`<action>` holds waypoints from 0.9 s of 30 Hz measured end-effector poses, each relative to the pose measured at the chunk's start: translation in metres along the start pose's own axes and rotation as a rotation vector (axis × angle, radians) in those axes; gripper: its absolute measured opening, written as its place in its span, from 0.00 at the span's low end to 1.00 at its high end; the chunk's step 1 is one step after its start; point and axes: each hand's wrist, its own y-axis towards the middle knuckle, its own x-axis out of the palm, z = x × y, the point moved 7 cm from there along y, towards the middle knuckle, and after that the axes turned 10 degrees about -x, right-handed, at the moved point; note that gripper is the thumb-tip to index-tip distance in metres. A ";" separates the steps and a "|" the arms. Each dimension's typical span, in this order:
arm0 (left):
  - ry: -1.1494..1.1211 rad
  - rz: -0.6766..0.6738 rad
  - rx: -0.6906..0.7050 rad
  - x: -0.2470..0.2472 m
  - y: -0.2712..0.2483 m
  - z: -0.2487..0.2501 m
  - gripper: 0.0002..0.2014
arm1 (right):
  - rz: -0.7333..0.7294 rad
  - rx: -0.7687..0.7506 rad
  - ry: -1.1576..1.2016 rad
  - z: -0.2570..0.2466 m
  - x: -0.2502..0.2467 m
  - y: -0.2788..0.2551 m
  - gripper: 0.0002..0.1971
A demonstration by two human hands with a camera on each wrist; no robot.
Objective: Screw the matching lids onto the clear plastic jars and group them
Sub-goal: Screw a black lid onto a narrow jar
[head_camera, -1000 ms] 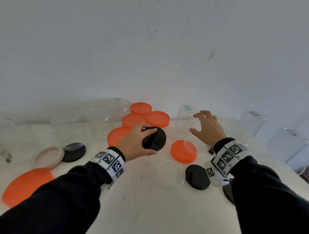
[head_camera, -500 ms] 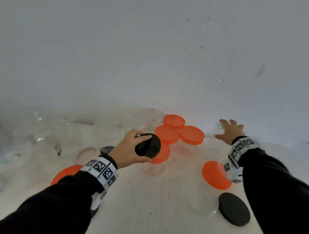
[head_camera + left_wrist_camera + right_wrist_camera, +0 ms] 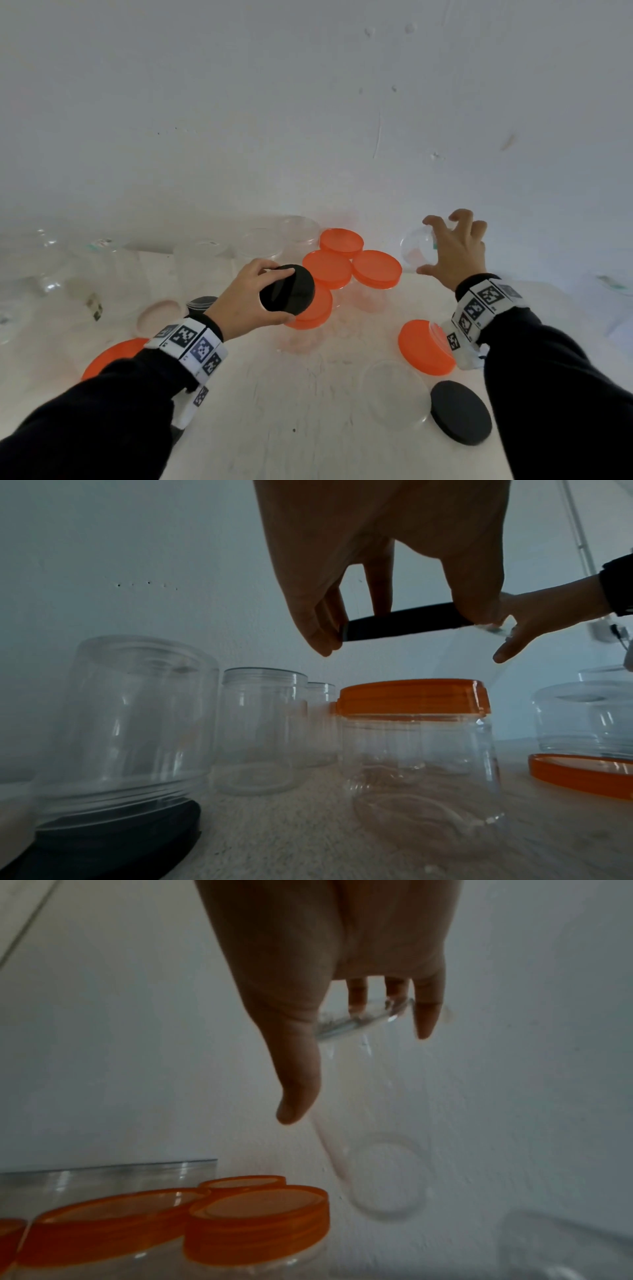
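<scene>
My left hand point(image 3: 274, 298) holds a black lid point(image 3: 291, 284) by its edge, tilted, above the front jar of a group of orange-lidded clear jars point(image 3: 329, 269). In the left wrist view the black lid point(image 3: 404, 622) is pinched between thumb and fingers over an orange-lidded jar point(image 3: 414, 737). My right hand point(image 3: 442, 246) is raised at the back right. Its fingers curl round one end of an uncapped clear jar point(image 3: 416, 251). In the right wrist view the clear jar point(image 3: 377, 1123) hangs tilted from the fingertips point(image 3: 424, 1020), off the table.
Another black lid point(image 3: 460, 411) and a clear round piece point(image 3: 394, 394) lie front right. An orange-lidded jar point(image 3: 424, 346) lies on its side by my right wrist. Uncapped clear jars point(image 3: 198, 260) stand back left, near a pale lid point(image 3: 159, 315) and a big orange lid point(image 3: 113, 356).
My right hand reached to the back right, closed on the clear jar and lifted it. My left hand kept the black lid near the orange-lidded jars. The head view swung up.
</scene>
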 end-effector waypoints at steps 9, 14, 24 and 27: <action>-0.098 0.091 0.057 -0.006 -0.012 0.004 0.36 | 0.330 -0.173 0.333 -0.021 -0.027 -0.033 0.37; -0.167 0.168 0.047 -0.020 -0.027 0.002 0.35 | 0.265 -0.121 0.471 -0.049 -0.029 -0.055 0.41; -0.311 0.262 -0.133 -0.049 -0.069 -0.025 0.34 | 0.070 0.107 0.974 -0.112 0.005 -0.096 0.31; -0.341 0.290 -0.187 -0.057 -0.084 -0.033 0.36 | 0.005 0.130 1.145 -0.130 0.019 -0.108 0.35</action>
